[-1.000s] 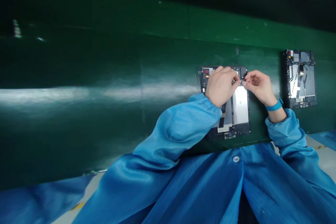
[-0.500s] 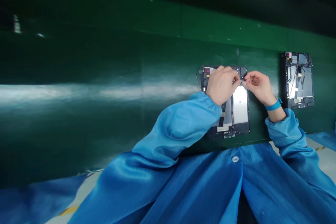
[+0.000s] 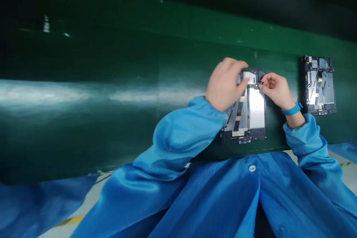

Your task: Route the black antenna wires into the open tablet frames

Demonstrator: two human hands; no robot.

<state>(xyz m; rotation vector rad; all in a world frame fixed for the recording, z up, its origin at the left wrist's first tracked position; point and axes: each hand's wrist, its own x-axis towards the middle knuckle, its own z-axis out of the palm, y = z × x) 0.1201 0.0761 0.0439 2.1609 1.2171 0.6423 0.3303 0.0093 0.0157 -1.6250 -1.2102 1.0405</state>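
An opened tablet [image 3: 257, 109] lies on the green bench in front of me, its silver battery, flat ribbon cables and circuit parts exposed. My left hand [image 3: 226, 83] hovers over its upper left part, thumb and fingers apart, with nothing seen between them; it covers that corner. At the tablet's upper right edge, my right hand [image 3: 275, 87] is closed in a pinch, thumb against forefinger. A small dark bit shows at those fingertips, too small to name. A blue band is around my right wrist.
More opened tablets, apparently stacked [image 3: 319, 85], stand to the right on the green bench [image 3: 125, 134]. The bench's front edge runs close to my body. Blue cloth [image 3: 36, 208] shows at the lower left, by the floor.
My left hand has moved left, away from my right fingertips, and its fingers have spread, uncovering the tablet's top middle. My right hand stays pinched at nearly the same spot.
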